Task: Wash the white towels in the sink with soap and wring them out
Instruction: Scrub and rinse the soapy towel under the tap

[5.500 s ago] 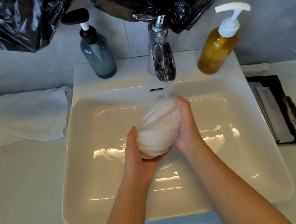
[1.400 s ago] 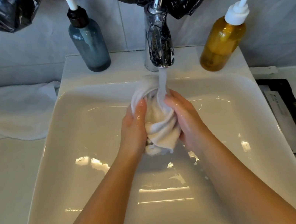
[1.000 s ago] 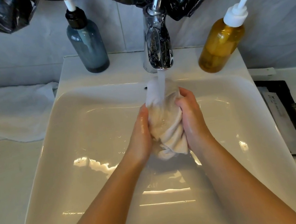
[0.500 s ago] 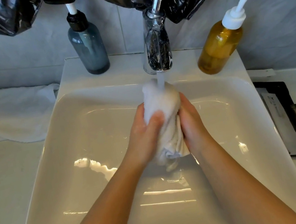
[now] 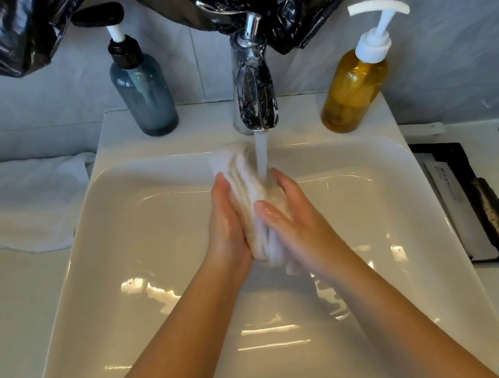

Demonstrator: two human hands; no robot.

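So the bunched-up white towel [image 5: 245, 183] is sandwiched between both hands over the sink [image 5: 143, 271], right under the water stream [image 5: 262, 154] from the chrome faucet [image 5: 253, 90]. The left hand [image 5: 226, 225] has its fingers pretty much straight, pressed flat on the towel's left side. The right hand [image 5: 298, 217] cups the other side, thumb laid across the front, fingers wrapped round the back. A second towel [image 5: 15, 203] lies on the counter [image 5: 15, 307] to the left.

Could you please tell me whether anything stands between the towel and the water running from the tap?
Nothing visible does. The left hand and right hand press the towel between them, and the stream from the tap lands on it.
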